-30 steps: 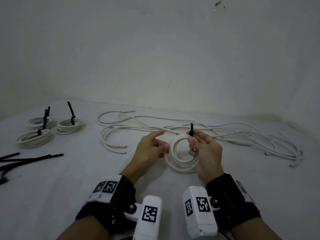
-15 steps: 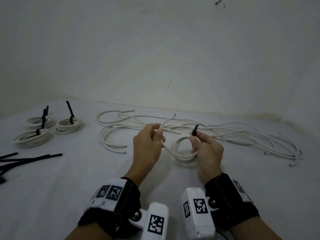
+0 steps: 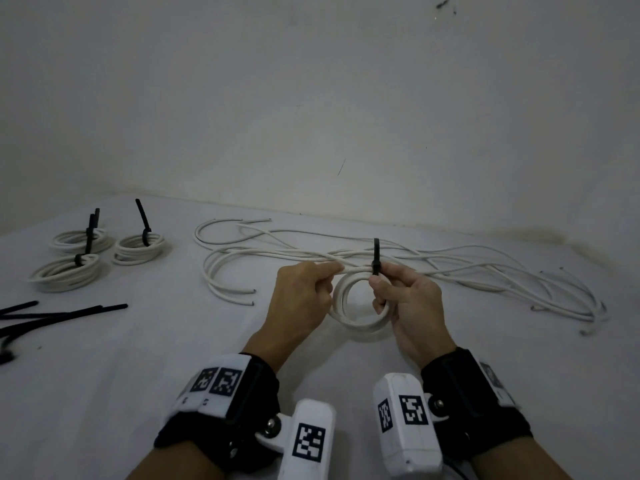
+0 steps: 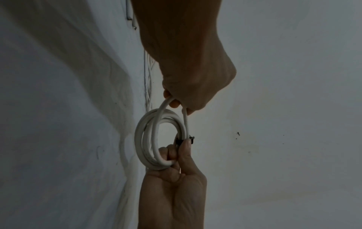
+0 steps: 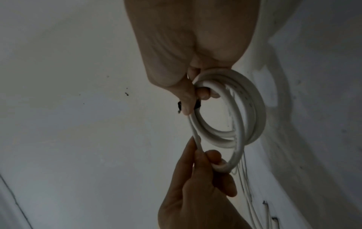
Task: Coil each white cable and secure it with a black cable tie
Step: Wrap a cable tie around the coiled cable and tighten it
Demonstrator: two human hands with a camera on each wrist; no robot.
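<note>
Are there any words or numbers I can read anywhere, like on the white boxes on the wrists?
No readable words, brands or numbers.
Left wrist band: black-and-white square code patterns only, plus tiny marks beneath them too small to read.
Left wrist camera: one square code pattern, no letters.
Right wrist camera: two square code patterns, no letters.
White cable coil, black cable tie, wall: no print visible.

Small white coil (image 3: 360, 299) of several loops, raised just above the table, black cable tie (image 3: 375, 258) upright at its far edge. More white cables (image 3: 467, 268) loose behind; three tied coils (image 3: 138, 249) far left.
</note>
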